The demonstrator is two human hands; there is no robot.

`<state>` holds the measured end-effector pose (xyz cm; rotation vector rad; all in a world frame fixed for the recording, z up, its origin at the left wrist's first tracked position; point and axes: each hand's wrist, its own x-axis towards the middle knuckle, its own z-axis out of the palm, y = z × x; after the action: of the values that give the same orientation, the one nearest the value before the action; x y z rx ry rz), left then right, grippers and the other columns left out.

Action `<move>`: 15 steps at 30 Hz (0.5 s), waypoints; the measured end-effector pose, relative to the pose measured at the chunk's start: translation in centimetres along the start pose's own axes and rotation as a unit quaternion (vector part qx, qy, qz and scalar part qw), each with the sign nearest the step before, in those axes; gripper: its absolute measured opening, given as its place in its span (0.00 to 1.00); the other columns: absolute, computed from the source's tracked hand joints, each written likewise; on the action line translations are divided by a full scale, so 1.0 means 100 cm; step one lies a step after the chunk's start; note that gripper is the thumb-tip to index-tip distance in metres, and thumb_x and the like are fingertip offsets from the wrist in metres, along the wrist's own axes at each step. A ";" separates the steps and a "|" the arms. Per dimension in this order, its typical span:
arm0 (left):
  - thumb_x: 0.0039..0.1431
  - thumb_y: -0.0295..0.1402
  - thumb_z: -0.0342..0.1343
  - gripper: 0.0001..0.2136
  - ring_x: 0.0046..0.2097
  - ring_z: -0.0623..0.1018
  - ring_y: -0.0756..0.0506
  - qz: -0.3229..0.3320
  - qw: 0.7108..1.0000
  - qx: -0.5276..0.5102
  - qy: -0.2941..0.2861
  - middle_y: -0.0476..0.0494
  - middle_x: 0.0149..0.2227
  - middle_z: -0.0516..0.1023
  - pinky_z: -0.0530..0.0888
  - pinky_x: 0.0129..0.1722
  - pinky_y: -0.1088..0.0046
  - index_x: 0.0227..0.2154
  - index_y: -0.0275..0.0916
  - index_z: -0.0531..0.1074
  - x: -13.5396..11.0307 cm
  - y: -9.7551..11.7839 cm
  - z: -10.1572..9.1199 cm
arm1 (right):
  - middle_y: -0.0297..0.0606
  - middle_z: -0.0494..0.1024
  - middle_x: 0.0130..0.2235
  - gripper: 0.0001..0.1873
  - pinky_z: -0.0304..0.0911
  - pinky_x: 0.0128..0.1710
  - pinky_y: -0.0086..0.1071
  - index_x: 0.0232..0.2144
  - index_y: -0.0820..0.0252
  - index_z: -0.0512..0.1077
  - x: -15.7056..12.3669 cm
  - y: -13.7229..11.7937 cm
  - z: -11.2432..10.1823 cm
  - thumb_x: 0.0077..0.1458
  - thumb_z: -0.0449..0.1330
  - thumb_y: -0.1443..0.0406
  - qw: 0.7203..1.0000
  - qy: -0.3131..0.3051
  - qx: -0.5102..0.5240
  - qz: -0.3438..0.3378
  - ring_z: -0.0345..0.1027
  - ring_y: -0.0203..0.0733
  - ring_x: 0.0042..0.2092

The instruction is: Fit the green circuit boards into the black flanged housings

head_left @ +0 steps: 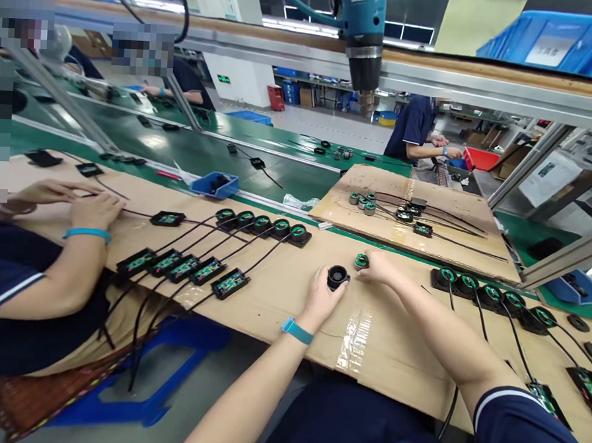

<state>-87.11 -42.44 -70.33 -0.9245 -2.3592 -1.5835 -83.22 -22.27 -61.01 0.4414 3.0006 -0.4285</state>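
Observation:
My left hand (322, 295) is closed around a black round housing (338, 276) with a square base and an open hollow top, held just over the cardboard. To its right, my right hand (377, 268) pinches a small metal cylinder with a green ring-shaped circuit board (361, 260) on top. The two parts are close together but apart. Left of my hands stands a row of black housings with green ring boards (280, 228), wired to open black boxes with circuit boards (230, 283). A similar row of housings (491, 296) lies to the right.
A co-worker's hands (95, 208) work at the left of the cardboard-covered bench (276, 313). A raised cardboard sheet (341, 207) behind holds several metal cylinders and cabled boxes. Overhead hangs a power driver (365, 46). A blue tray (215, 185) stands behind the left row.

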 end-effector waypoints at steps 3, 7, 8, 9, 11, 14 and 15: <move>0.55 0.35 0.66 0.24 0.56 0.74 0.36 -0.008 1.000 -0.004 0.003 0.35 0.53 0.74 0.71 0.59 0.51 0.53 0.40 0.66 0.001 -0.001 0.001 | 0.41 0.82 0.43 0.15 0.64 0.42 0.29 0.41 0.59 0.75 -0.003 0.008 0.003 0.51 0.69 0.62 0.999 0.027 0.025 -0.032 0.75 0.44 0.45; 0.51 0.39 0.69 0.26 0.54 0.76 0.35 -0.035 0.999 -0.019 0.000 0.37 0.51 0.76 0.72 0.56 0.51 0.51 0.41 0.67 0.002 -0.004 0.003 | 0.39 0.82 0.40 0.08 0.64 0.41 0.29 0.38 0.59 0.76 -0.003 0.008 0.017 0.57 0.65 0.61 0.996 0.058 0.051 -0.040 0.75 0.42 0.41; 0.52 0.39 0.69 0.24 0.53 0.77 0.36 -0.034 0.999 -0.021 -0.003 0.38 0.49 0.77 0.73 0.56 0.51 0.50 0.41 0.67 0.002 -0.004 0.003 | 0.41 0.82 0.39 0.09 0.65 0.41 0.30 0.38 0.60 0.77 -0.003 0.007 0.021 0.57 0.65 0.61 0.996 0.068 0.055 -0.035 0.75 0.43 0.41; 0.53 0.38 0.68 0.23 0.53 0.77 0.36 -0.031 0.999 -0.021 -0.005 0.38 0.49 0.77 0.73 0.55 0.52 0.50 0.41 0.68 0.002 -0.005 0.003 | 0.42 0.82 0.39 0.10 0.65 0.42 0.31 0.38 0.60 0.77 -0.004 0.006 0.024 0.56 0.66 0.61 0.995 0.078 0.059 -0.029 0.76 0.44 0.42; 0.54 0.38 0.67 0.22 0.53 0.77 0.36 -0.022 1.000 -0.020 -0.005 0.38 0.49 0.77 0.73 0.55 0.53 0.50 0.41 0.68 0.002 -0.005 0.002 | 0.44 0.82 0.41 0.12 0.66 0.45 0.33 0.41 0.61 0.77 -0.009 0.004 0.026 0.56 0.65 0.61 0.993 0.096 0.065 -0.019 0.76 0.46 0.44; 0.56 0.39 0.66 0.22 0.54 0.76 0.36 -0.008 1.000 -0.019 -0.007 0.37 0.51 0.77 0.72 0.57 0.53 0.51 0.41 0.69 0.002 -0.004 0.001 | 0.46 0.82 0.47 0.20 0.67 0.50 0.37 0.51 0.61 0.75 -0.027 -0.004 0.022 0.57 0.64 0.60 0.984 0.144 0.107 0.000 0.75 0.47 0.47; 0.56 0.38 0.65 0.22 0.55 0.75 0.36 -0.004 1.000 -0.021 -0.009 0.37 0.52 0.76 0.72 0.57 0.53 0.52 0.41 0.69 0.002 -0.004 0.001 | 0.45 0.81 0.48 0.23 0.68 0.51 0.38 0.54 0.60 0.74 -0.034 -0.008 0.019 0.58 0.64 0.59 0.976 0.169 0.135 0.002 0.75 0.47 0.47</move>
<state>-87.48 -42.38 -70.60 -0.9430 -2.3542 -1.6398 -80.14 -24.50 -62.23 0.5945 3.2744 -0.8473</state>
